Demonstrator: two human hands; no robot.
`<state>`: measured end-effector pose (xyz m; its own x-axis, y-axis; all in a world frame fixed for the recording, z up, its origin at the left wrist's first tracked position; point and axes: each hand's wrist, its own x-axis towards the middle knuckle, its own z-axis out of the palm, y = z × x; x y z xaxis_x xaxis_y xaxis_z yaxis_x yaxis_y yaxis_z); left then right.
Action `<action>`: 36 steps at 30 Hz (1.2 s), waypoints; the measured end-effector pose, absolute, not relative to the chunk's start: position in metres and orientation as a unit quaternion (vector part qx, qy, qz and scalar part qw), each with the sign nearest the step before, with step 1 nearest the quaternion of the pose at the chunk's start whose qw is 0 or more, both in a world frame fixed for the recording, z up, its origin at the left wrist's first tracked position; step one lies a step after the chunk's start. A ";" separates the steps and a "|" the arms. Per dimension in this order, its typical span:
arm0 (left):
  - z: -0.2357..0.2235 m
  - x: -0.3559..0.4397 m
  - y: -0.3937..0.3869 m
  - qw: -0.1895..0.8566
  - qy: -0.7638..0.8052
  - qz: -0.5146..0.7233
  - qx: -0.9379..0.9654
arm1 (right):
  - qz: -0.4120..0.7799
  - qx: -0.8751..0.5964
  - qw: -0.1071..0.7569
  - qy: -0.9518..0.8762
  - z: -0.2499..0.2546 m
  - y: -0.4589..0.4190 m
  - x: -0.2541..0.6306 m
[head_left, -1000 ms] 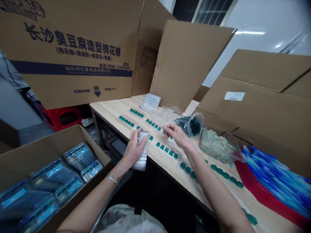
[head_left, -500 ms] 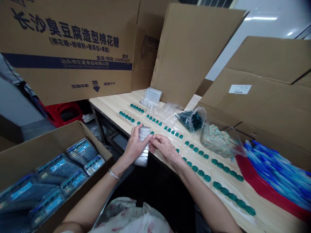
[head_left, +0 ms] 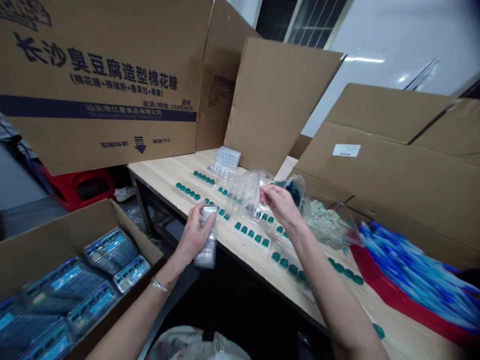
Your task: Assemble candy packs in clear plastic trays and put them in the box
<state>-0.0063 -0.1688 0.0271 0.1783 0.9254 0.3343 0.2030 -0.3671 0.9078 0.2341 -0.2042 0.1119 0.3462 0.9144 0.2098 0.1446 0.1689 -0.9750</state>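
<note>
My left hand (head_left: 195, 234) is closed round a stack of clear plastic blister trays (head_left: 207, 240), held upright at the near edge of the wooden table (head_left: 168, 172). My right hand (head_left: 280, 204) is raised above the table and pinches a single clear blister tray (head_left: 247, 192), which hangs tilted in the air. Below it lie rows of small green pieces (head_left: 252, 233) set in clear trays along the table.
A bag of dark green pieces (head_left: 296, 190) and a bag of pale packets (head_left: 330, 220) lie behind my right hand. Blue packages on a red sheet (head_left: 408, 280) fill the right. A carton of blue packed sets (head_left: 93, 280) stands at my left. Large cardboard boxes (head_left: 105, 85) wall the table.
My right hand left the stack in my left hand and rose to the right with one clear tray. My left hand lowered slightly with the stack.
</note>
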 end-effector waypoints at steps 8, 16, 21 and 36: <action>0.024 0.001 -0.178 0.406 0.366 0.484 0.683 | 0.347 -0.610 0.495 -0.512 0.091 -0.200 0.220; 0.027 0.003 -0.182 0.383 0.379 0.478 0.694 | 0.541 -0.491 0.473 -0.492 0.065 -0.241 0.135; 0.031 0.003 -0.184 0.372 0.392 0.470 0.698 | 0.553 -0.485 0.496 -0.462 0.064 -0.240 0.136; 0.033 -0.001 -0.182 0.334 0.418 0.485 0.691 | 0.458 -0.562 0.520 -0.452 0.057 -0.254 0.137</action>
